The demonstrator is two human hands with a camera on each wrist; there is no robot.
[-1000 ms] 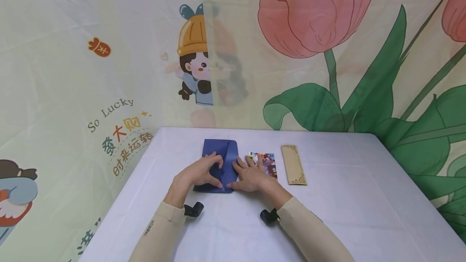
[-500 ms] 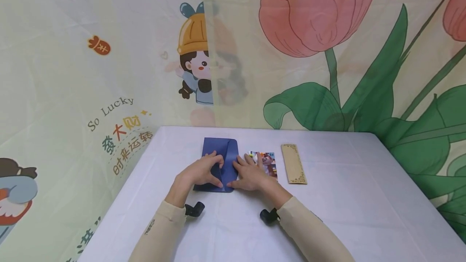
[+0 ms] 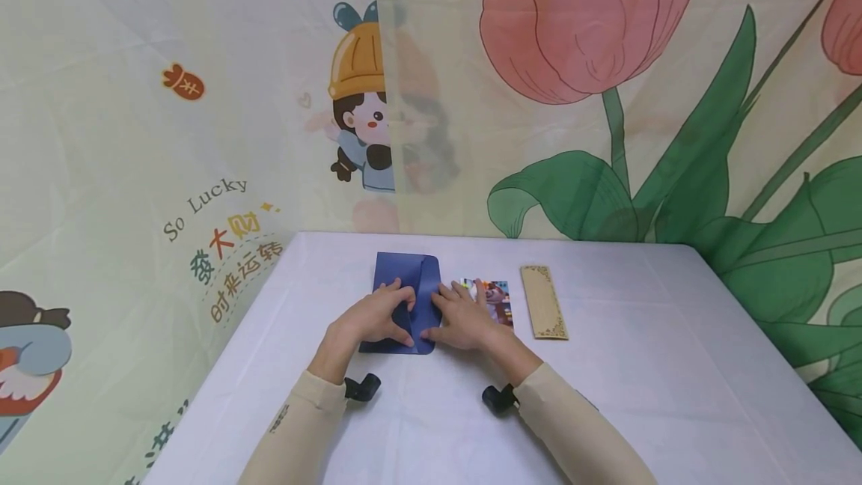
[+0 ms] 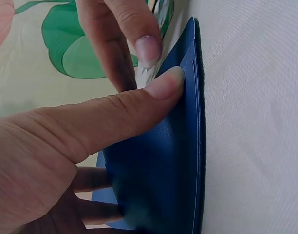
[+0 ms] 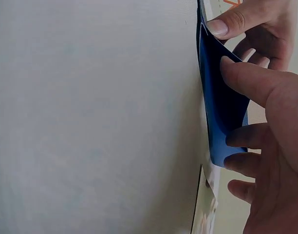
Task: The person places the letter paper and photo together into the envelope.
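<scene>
A dark blue envelope (image 3: 399, 263) lies on the white table, its flap (image 3: 428, 283) spread toward the right. My left hand (image 3: 372, 316) holds the pocket panel between thumb and bent fingers. Its thumb (image 4: 134, 107) is at the near corner of the mouth. Between the two hands the panel bows up, and the right wrist view shows a dark gap under it. My right hand (image 3: 466, 322) rests on the flap's right edge with its fingers spread. Beneath that hand a colourful picture card (image 3: 500, 305) is partly covered.
A tan card (image 3: 544, 302) with an ornate border lies right of the picture card. The white tabletop (image 3: 640, 365) reaches back to a printed curtain (image 3: 444, 171) with tulips and cartoon figures. Each wrist carries a small black camera (image 3: 498, 399).
The hands and envelope keep almost the same pose throughout. The head view has shifted very slightly.
</scene>
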